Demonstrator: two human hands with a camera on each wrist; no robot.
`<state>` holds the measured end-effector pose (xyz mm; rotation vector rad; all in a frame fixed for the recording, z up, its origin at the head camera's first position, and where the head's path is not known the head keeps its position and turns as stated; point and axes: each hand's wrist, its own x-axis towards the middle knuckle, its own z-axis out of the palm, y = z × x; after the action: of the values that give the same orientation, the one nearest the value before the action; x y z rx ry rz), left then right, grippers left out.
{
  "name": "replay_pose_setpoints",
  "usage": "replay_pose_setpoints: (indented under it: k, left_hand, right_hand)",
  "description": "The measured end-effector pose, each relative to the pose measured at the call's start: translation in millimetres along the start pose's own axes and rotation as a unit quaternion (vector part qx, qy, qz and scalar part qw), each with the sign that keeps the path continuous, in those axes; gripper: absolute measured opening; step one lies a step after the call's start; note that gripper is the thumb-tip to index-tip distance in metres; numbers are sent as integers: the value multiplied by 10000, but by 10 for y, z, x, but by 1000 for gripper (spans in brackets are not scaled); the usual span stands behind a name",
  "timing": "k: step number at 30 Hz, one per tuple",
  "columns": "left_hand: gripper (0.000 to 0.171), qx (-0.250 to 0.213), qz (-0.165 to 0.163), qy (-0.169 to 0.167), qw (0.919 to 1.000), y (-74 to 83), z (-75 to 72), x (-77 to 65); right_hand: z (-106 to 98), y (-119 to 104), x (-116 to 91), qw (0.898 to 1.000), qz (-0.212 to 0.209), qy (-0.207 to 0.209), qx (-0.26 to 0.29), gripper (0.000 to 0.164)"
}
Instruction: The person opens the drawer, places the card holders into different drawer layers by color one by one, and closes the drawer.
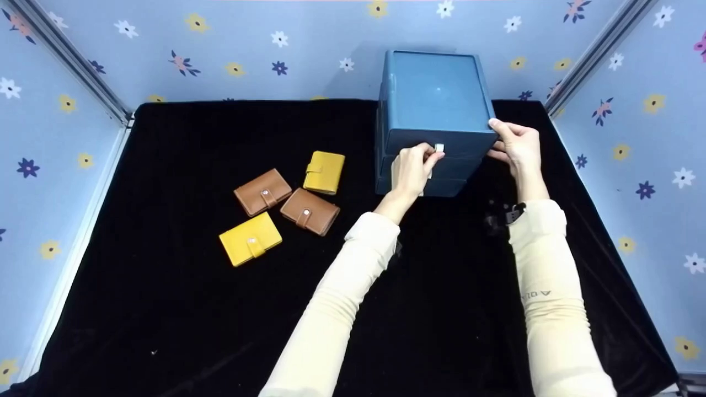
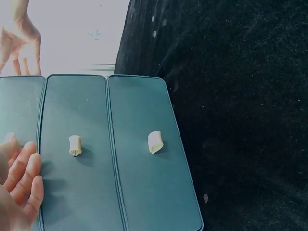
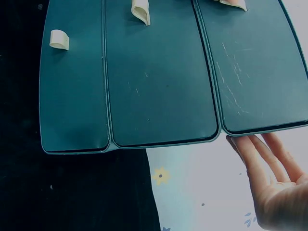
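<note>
A blue drawer cabinet (image 1: 436,88) with three stacked drawers stands at the back right, its drawers closed. My left hand (image 1: 411,168) is at the front of the top drawer, thumb and forefinger pinching its small white pull tab (image 1: 439,148). The lower drawers carry similar tabs, a middle tab (image 2: 75,145) and a bottom tab (image 2: 155,142) in the left wrist view. At the cabinet's right side is my right hand (image 1: 521,149), its thumb on the top front corner. Its extended fingers (image 3: 269,159) lie against the side wall.
Left of the cabinet, on the black cloth (image 1: 165,309), lie two brown wallets, an upper one (image 1: 259,190) and a lower one (image 1: 317,215), and two yellow wallets, one farther back (image 1: 325,168) and one nearer (image 1: 242,242). Flowered panels (image 1: 309,49) enclose the back and sides.
</note>
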<state>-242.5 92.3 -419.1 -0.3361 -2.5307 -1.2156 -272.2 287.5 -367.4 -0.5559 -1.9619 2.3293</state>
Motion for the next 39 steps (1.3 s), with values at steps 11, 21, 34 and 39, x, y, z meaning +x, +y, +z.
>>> replay_pose_setpoints:
  k: [11,21,34,39]
  left_hand:
    - [42,-237,69,5,9997,-148,104,-102]
    - [39,141,-382,-96,9991,-276,206,-186]
    - [36,60,-968,-485,9941,-274,322,-230]
    - [28,-44,-1161,-419,9923,-265,354,-241]
  right_hand:
    - [20,14,-13,9998,-83,20,-190,20]
    - [22,9,-8,9999,-75,6,-126,21]
    - [7,6,-2,9999,-92,-33,-62,21]
    - [0,10,-4,9999,-86,4,-79,21]
